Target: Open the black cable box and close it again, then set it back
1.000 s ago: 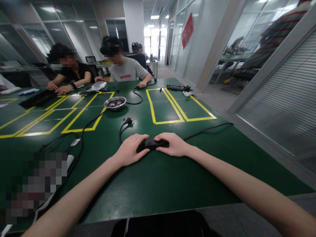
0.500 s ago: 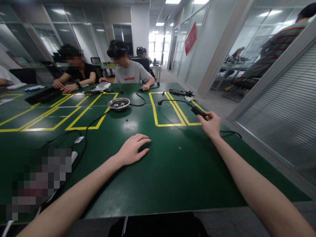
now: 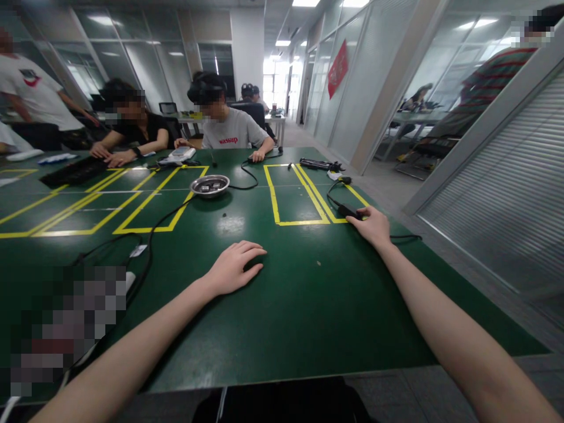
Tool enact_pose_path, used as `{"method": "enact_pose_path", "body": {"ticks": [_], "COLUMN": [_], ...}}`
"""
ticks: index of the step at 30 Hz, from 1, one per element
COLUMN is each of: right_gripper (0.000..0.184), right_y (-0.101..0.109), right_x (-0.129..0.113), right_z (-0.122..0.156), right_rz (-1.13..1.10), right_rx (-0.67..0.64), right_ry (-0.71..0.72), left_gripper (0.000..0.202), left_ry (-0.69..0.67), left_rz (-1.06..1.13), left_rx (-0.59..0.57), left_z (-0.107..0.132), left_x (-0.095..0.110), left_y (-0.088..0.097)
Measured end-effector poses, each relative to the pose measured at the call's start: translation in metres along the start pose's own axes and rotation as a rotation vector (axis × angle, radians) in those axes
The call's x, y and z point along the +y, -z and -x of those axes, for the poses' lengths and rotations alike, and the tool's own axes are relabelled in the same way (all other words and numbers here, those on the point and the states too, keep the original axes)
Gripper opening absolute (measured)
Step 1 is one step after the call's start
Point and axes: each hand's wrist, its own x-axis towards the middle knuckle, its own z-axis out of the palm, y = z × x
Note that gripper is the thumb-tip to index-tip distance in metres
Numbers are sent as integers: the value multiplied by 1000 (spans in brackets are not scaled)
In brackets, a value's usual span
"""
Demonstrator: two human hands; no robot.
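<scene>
My right hand (image 3: 372, 226) grips a black power adapter (image 3: 347, 210) at the right side of the green table (image 3: 282, 329). The adapter is low, at or just above the yellow-taped area. A black cord (image 3: 329, 191) curves from its far end up to a plug (image 3: 345, 181). Another stretch of cable (image 3: 408, 237) trails out to the right, behind my wrist. My left hand (image 3: 235, 267) lies on the bare tabletop with its fingers stretched and thumb apart, holding nothing.
A metal bowl (image 3: 210, 186) with small metal parts stands mid-table. A folded black tripod-like item (image 3: 321, 165) lies at the far right. A pixelated object (image 3: 74, 323) and cables are at left. Two people sit across the table; one's hand (image 3: 259, 155) rests on a corded black piece.
My right hand has lowered the adapter slightly. Its plug has swung from the left over to the far right. My left hand stays put. A standing person has appeared at far left.
</scene>
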Motion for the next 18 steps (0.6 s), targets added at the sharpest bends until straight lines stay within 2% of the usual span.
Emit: {"method": "enact_pose_path", "body": {"ticks": [6,11,18], "right_gripper": [27,32,42], "right_y": [1,-1,-2], "right_x": [2,2,4], "right_z": [-4,-3,-6], "right_rz": [32,20,-115], "right_rx": [-92,-43,-3], "right_ry": [88,87,-120], "left_gripper": [27,26,22], "left_ry": [13,14,1], "left_rz": [8,14,16], "left_rx": [-25,-26,-23], "left_z": [-1,-1,0], "left_x": [-1,0,-2], "left_y": [1,2,0]}}
